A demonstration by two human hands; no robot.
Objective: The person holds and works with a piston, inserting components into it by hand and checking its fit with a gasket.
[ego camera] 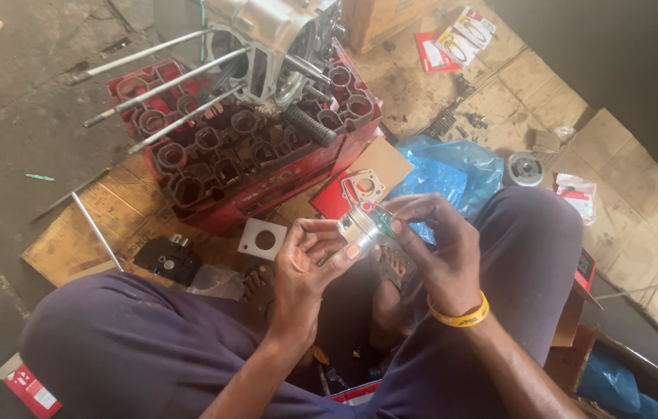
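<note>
Above the crossed legs, the left hand (309, 260) cups a small silvery metal piston (360, 225) while the right hand (438, 240) pinches at its rim, where I reckon a slip could drop it onto the greasy cardboard sheets (515, 85) on the floor.
</note>
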